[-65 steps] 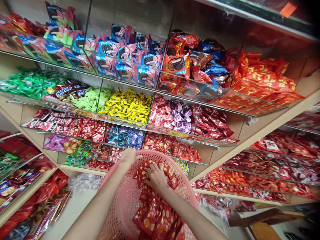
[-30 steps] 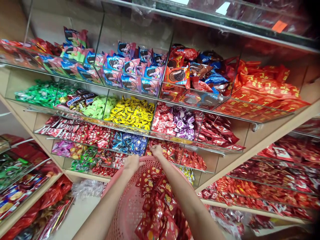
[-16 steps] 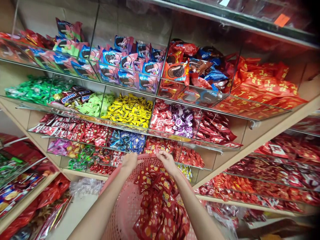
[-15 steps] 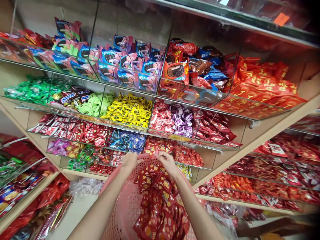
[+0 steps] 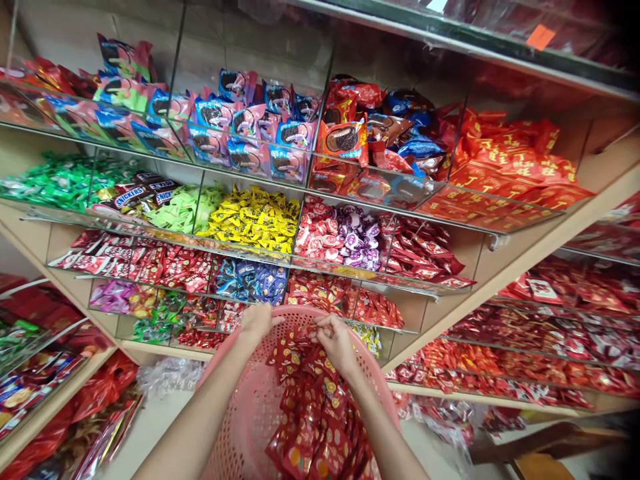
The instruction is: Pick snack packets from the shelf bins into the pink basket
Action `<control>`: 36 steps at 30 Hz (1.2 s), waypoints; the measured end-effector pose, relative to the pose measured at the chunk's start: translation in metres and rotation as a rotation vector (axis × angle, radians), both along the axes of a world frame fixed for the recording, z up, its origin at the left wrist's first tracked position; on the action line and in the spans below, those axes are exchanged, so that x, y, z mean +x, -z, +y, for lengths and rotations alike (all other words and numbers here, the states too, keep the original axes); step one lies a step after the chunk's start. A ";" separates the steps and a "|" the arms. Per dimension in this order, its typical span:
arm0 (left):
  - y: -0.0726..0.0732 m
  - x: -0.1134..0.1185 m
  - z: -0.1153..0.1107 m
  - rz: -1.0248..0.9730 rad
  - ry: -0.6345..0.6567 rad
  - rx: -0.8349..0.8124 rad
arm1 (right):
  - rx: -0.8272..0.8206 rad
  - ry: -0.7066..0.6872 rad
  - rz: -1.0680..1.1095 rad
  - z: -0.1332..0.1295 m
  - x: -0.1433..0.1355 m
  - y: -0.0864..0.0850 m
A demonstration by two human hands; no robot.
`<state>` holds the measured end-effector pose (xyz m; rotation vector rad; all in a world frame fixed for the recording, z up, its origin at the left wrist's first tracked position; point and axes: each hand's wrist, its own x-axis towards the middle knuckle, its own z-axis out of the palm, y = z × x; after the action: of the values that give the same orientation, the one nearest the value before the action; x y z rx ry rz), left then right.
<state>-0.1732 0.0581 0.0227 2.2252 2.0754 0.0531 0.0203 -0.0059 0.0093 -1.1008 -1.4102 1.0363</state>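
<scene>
A pink perforated plastic basket [image 5: 241, 407] is in front of me at the lower middle, tilted so its inside faces me. Small red candy packets [image 5: 313, 413] with orange prints fill its right part. My left hand [image 5: 257, 321] is closed over the basket's far rim. Inside that rim, my right hand [image 5: 334, 340] pinches a red candy packet [image 5: 306, 335] above the heap. Similar red packets [image 5: 320, 291] lie in a shelf compartment just beyond the rim.
Tiered shelves with clear dividers hold yellow candies [image 5: 255, 217], Snickers bars [image 5: 133, 197], blue-and-pink cookie packs [image 5: 215, 113] and red packs [image 5: 515, 160]. More red packets [image 5: 530, 333] fill shelves at the right. Clear plastic bags [image 5: 170, 377] lie on the floor.
My right hand has drawn slightly down from the basket's far rim, inside the basket. My left hand keeps its hold on the rim. The view has shifted slightly.
</scene>
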 end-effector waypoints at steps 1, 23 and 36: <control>0.000 0.000 0.000 0.003 0.000 0.006 | 0.059 0.005 -0.051 -0.001 0.000 0.000; -0.003 0.000 0.001 -0.006 0.009 -0.018 | 0.238 0.282 -0.507 -0.003 0.019 -0.012; -0.005 0.002 0.000 0.005 -0.010 -0.018 | 0.178 0.414 -1.102 -0.006 0.032 -0.036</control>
<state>-0.1715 0.0577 0.0277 2.2072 2.0808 0.0289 0.0518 -0.0123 0.0456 -1.8420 -1.9074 -0.0812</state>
